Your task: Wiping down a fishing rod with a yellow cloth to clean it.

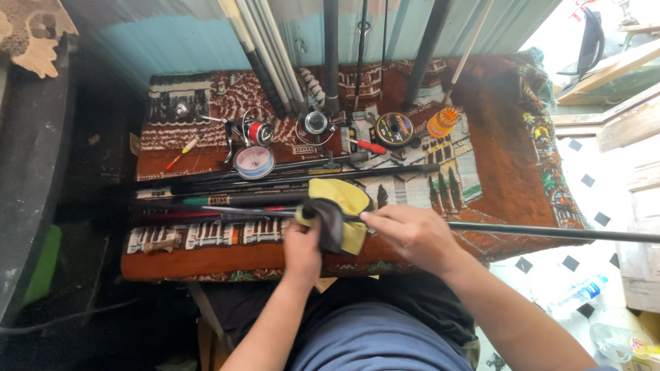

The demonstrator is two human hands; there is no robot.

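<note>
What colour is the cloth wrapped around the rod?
The cloth is yellow with a dark grey side, seen in the head view.

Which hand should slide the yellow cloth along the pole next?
Probably the left hand: it already grips the yellow and dark cloth wrapped around the long dark rod, while the right hand steadies the rod.

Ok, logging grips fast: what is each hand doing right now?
Left hand: closed on the yellow and dark grey cloth wrapped around the rod.
Right hand: closed, gripping the long black fishing rod.
</note>
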